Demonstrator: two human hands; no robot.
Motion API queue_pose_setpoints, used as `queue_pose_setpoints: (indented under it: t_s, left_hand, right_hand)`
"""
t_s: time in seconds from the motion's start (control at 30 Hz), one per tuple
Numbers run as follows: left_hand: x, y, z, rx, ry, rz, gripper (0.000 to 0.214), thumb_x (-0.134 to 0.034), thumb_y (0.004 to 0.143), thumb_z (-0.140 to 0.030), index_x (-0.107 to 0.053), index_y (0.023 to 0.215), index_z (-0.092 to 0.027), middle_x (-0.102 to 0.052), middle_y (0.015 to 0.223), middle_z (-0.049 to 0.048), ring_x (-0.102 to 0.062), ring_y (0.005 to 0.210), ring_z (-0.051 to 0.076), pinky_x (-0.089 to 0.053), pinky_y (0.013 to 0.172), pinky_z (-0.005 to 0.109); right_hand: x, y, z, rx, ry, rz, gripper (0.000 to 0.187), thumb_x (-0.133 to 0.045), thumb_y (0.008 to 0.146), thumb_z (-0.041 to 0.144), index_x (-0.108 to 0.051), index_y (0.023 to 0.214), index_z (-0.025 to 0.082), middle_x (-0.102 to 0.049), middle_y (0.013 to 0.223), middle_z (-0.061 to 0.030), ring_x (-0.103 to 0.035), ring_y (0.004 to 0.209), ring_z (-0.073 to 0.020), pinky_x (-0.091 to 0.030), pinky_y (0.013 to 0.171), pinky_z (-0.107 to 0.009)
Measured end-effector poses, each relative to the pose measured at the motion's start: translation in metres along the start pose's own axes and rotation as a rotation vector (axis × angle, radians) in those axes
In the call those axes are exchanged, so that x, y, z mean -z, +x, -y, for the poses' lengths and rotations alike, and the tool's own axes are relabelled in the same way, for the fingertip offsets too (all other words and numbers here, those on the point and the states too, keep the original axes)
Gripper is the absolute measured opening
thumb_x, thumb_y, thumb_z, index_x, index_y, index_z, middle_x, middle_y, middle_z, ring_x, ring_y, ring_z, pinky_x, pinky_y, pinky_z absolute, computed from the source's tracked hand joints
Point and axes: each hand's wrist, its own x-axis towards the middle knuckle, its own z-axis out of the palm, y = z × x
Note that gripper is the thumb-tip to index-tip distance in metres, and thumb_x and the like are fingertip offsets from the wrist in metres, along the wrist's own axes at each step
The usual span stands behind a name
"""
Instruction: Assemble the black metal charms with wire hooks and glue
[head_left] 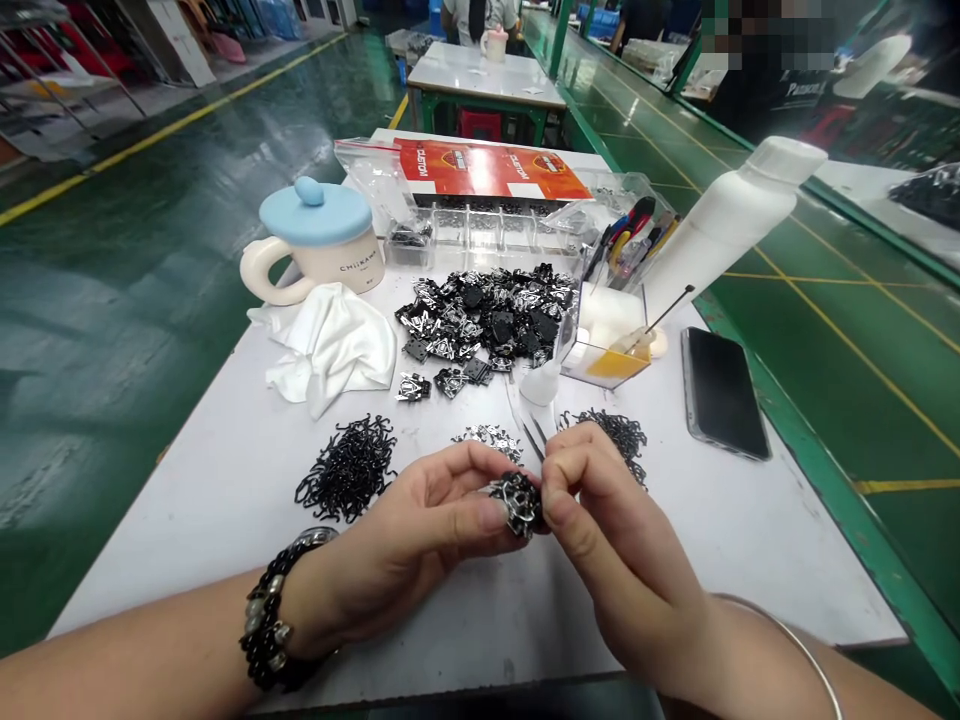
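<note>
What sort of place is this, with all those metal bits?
Probably a factory assembly hall: piles of metal parts on a white worktable, a green floor with yellow lane lines, and more worktables behind.

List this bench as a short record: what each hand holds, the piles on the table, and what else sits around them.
left hand: pinching a small black-and-silver metal clip
right hand: pinching the same clip
piles: heap of black-and-silver metal parts behind the hands; heap of black wire hooks to their left
around: cream mug with blue lid, crumpled white cloth, black phone, tall white bottle
surface: white table
</note>
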Motion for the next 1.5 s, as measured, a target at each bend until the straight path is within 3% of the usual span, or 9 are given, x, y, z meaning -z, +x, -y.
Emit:
queue_pose_setpoints:
  t_s: [0.3,0.47,0.73,1.03,1.23,1.5]
  left_hand:
    - [-0.003,0.001,-0.003,0.015,-0.01,-0.034,0.021,-0.071,0.075,-0.016,-0.061,0.093,-0.014,-0.066,0.083,0.0027,-0.061,0.078,0.011,-0.05,0.077,0.021]
    - [-0.001,0.003,-0.002,0.035,-0.02,-0.057,0.019,-0.07,0.077,-0.015,-0.061,0.093,-0.013,-0.067,0.084,0.0038,-0.062,0.08,0.01,-0.05,0.078,0.02]
    - [-0.003,0.002,-0.001,0.052,0.01,-0.07,0.023,-0.071,0.075,-0.018,-0.06,0.094,-0.013,-0.066,0.086,0.0039,-0.061,0.081,0.011,-0.049,0.08,0.021]
    - [-0.001,0.004,0.001,0.04,0.014,-0.069,0.023,-0.071,0.076,-0.017,-0.058,0.094,-0.013,-0.068,0.085,0.0038,-0.062,0.08,0.011,-0.048,0.079,0.021]
    - [-0.001,0.004,0.001,0.037,-0.005,-0.059,0.023,-0.072,0.075,-0.017,-0.058,0.093,-0.012,-0.069,0.083,0.0045,-0.063,0.078,0.011,-0.049,0.078,0.021]
    - [-0.001,0.002,0.001,0.01,-0.04,-0.039,0.018,-0.07,0.077,-0.014,-0.06,0.091,-0.011,-0.069,0.082,0.0038,-0.064,0.078,0.01,-0.051,0.076,0.018]
  right_hand:
    - [0.004,0.004,0.001,0.173,-0.252,-0.032,0.01,-0.042,0.089,0.013,-0.044,0.081,0.019,-0.04,0.083,-0.0015,-0.04,0.082,-0.0156,-0.034,0.072,-0.032]
    - [0.011,0.009,0.003,0.098,-0.186,0.082,0.013,-0.043,0.091,0.018,-0.045,0.079,0.019,-0.042,0.083,-0.0002,-0.042,0.081,-0.0138,-0.035,0.073,-0.031]
    - [0.019,0.015,0.005,0.09,-0.184,0.158,0.012,-0.045,0.092,0.021,-0.048,0.081,0.02,-0.042,0.086,0.0004,-0.043,0.083,-0.013,-0.035,0.076,-0.031]
    - [0.023,0.015,0.009,0.169,-0.387,0.174,0.011,-0.043,0.091,0.019,-0.046,0.081,0.019,-0.044,0.086,-0.0016,-0.04,0.083,-0.0166,-0.033,0.071,-0.036]
    - [0.023,0.015,0.007,0.144,-0.297,0.19,0.013,-0.042,0.092,0.018,-0.045,0.08,0.018,-0.043,0.085,-0.0005,-0.041,0.083,-0.0141,-0.034,0.074,-0.033]
    - [0.019,0.013,0.002,0.225,-0.298,0.105,0.011,-0.042,0.09,0.014,-0.046,0.08,0.017,-0.042,0.085,-0.0006,-0.04,0.083,-0.0135,-0.033,0.076,-0.032]
